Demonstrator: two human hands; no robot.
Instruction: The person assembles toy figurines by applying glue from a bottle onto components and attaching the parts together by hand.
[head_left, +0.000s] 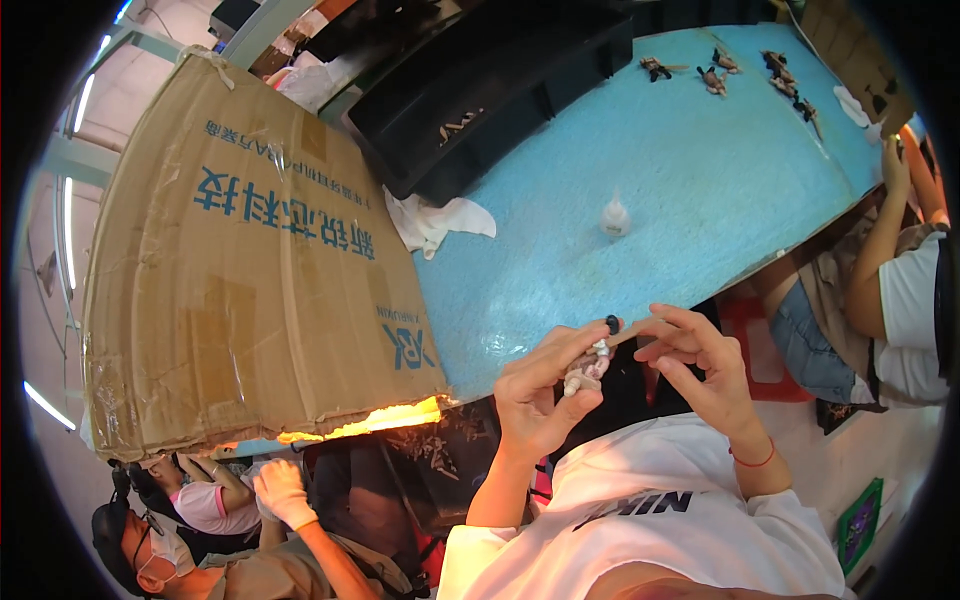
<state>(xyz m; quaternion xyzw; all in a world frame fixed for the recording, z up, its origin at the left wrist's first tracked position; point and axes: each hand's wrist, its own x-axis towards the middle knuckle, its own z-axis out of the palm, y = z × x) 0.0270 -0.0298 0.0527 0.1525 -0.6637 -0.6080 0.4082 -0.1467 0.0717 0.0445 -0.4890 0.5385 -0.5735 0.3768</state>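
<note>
My left hand (535,400) is closed around a small doll-like figure (587,372), flesh-toned with a black top and a whitish part below it. The figure is held in front of my chest, just past the table's near edge. My right hand (705,370) is beside it, its fingers apart and curved toward the figure. A pale, slim piece lies between the figure and my right fingertips; whether it belongs to the figure or is a finger, I cannot make out.
A large cardboard box (250,270) stands left on the blue table (560,270). Behind are a black bin (520,95) holding small pieces, and a white cloth (450,222). A small white container (614,216) sits mid-table. Several figures (714,80) lie far right. Co-workers sit on both sides.
</note>
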